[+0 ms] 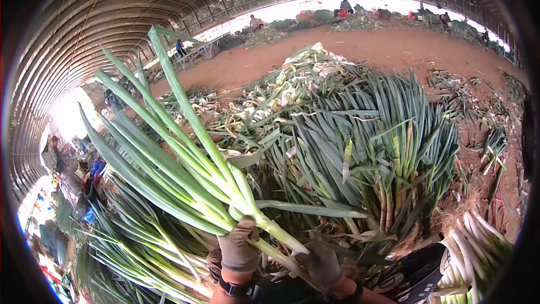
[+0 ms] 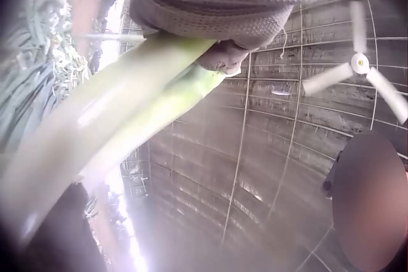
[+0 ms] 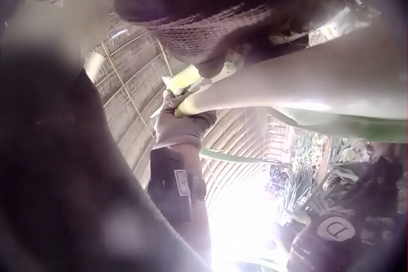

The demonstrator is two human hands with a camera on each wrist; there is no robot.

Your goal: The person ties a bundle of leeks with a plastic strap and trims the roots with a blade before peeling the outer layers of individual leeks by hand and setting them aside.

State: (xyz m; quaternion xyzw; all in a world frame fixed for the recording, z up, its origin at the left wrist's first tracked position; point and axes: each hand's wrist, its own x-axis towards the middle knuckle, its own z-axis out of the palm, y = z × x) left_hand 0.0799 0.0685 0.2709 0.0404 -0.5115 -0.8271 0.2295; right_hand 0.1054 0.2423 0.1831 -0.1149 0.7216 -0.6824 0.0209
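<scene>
In the head view my gloved left hand grips large green onions where the green leaves meet the pale stalks. Their long leaves fan out up and to the left. Lower on the stalks, my gloved right hand pinches the white part near the root end. Two pale stalks run from under the left glove in the left wrist view. The right wrist view shows the right glove close above a stalk, with the left hand holding beyond it. The root ends are hidden.
A big stack of green onions stands ahead, beside trimmed leaf scraps. More unpeeled onions lie at left. Cleaned white onions lie at lower right, by dark cloth. People sit far off across the dirt floor.
</scene>
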